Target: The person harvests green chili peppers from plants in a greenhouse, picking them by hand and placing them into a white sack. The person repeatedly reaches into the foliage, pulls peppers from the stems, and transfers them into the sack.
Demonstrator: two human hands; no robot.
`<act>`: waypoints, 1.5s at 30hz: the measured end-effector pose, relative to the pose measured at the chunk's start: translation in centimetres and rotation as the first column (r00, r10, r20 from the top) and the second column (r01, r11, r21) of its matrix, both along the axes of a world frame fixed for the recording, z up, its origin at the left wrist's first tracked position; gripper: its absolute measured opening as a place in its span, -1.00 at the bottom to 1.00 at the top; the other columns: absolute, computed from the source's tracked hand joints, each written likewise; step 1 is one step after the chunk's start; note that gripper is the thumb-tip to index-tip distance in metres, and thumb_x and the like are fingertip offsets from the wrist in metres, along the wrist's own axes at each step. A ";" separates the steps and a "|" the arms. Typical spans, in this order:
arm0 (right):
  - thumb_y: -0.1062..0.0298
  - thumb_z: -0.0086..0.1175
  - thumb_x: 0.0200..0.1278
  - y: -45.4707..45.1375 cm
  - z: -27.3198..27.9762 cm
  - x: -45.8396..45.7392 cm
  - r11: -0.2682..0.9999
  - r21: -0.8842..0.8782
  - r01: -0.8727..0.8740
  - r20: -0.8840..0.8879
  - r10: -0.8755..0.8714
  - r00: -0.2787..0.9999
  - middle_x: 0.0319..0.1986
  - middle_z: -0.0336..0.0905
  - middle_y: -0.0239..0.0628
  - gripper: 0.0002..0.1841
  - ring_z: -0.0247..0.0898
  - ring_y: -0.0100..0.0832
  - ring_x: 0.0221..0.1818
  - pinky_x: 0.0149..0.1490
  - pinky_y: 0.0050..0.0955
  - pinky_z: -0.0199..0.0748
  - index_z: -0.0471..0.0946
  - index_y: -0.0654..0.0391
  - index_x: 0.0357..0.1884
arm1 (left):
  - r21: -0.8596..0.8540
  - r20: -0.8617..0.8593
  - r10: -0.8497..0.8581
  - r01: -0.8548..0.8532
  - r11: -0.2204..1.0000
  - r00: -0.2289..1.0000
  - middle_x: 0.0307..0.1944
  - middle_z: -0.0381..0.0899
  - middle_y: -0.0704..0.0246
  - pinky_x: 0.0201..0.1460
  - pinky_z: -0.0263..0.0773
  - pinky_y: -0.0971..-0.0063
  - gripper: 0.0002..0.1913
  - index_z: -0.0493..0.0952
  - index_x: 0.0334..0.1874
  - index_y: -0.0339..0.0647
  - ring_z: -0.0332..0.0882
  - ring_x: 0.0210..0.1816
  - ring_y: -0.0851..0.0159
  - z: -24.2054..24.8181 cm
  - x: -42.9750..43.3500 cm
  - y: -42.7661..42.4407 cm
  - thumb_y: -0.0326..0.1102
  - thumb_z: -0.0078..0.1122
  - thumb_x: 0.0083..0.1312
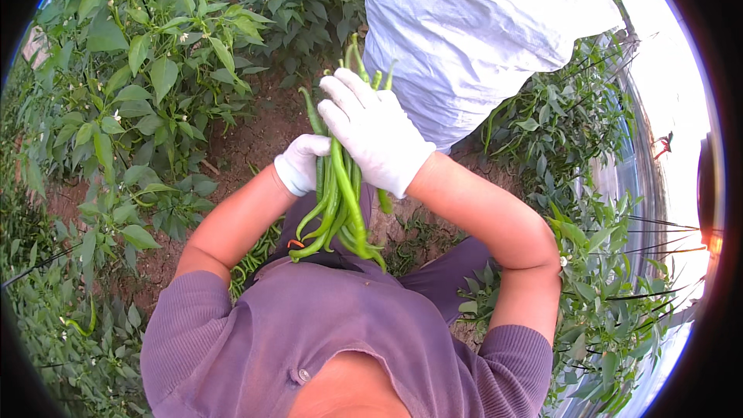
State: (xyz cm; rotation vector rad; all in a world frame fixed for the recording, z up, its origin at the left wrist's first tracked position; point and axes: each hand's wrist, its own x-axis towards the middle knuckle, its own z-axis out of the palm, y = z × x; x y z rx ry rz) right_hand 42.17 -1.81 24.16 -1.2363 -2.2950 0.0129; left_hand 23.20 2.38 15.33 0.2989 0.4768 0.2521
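A bunch of long green chili peppers (342, 203) is held upright before my torso, between my two white-gloved hands. My left hand (305, 162) grips the bunch from the left side, its thumb across the peppers. Over the upper part of the bunch lies my right hand (368, 122), its fingers close together and curved around the peppers. Pepper ends stick out above the right hand, and the rest hang down towards my lap. A large white woven sack (453, 40) stands just beyond the right hand. More green peppers (252, 261) lie in a pile beside my left leg, partly hidden by my arm.
Leafy pepper plants (145, 75) with small white flowers grow at the left, and more pepper plants (551, 116) at the right. Brown soil (249, 133) runs between the rows. Dark strings (662, 223) stretch from the right-hand plants towards clear plastic sheeting at the far right.
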 end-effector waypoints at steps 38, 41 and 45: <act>0.28 0.00 0.14 5.3 -9.8 11.7 0.890 0.123 -0.440 0.202 0.412 0.889 -0.49 0.34 -0.42 -0.76 0.36 -0.39 -0.39 -0.29 -0.39 0.28 0.44 0.06 -0.14 | 0.129 -0.159 -0.152 0.173 0.976 0.976 -0.26 0.65 0.24 -0.17 0.52 0.48 -0.63 0.54 -0.01 -0.35 0.62 -0.29 0.29 -4.0 5.8 5.1 -0.40 0.23 0.10; 0.33 0.01 0.11 4.6 -7.2 12.1 0.895 0.020 -0.445 0.192 0.433 0.881 -0.51 0.28 -0.44 -0.54 0.29 -0.41 -0.45 -0.38 -0.40 0.21 0.39 0.13 0.12 | 0.330 -0.265 -0.291 0.370 0.868 0.919 -0.27 0.65 0.27 -0.19 0.51 0.47 -0.62 0.57 -0.07 -0.32 0.61 -0.31 0.32 -2.4 6.2 5.6 -0.36 0.31 0.04; 0.32 -0.06 0.19 4.1 -2.6 11.7 0.899 -0.191 -0.393 0.207 0.428 0.879 -0.52 0.45 -0.37 -0.84 0.48 -0.31 -0.43 -0.23 -0.34 0.35 0.50 -0.02 -0.21 | 0.646 -0.484 -0.293 0.563 0.515 0.824 -0.08 0.65 0.33 0.10 0.48 0.37 -0.54 0.56 0.05 -0.25 0.59 -0.05 0.28 1.6 9.4 6.2 -0.41 0.35 0.04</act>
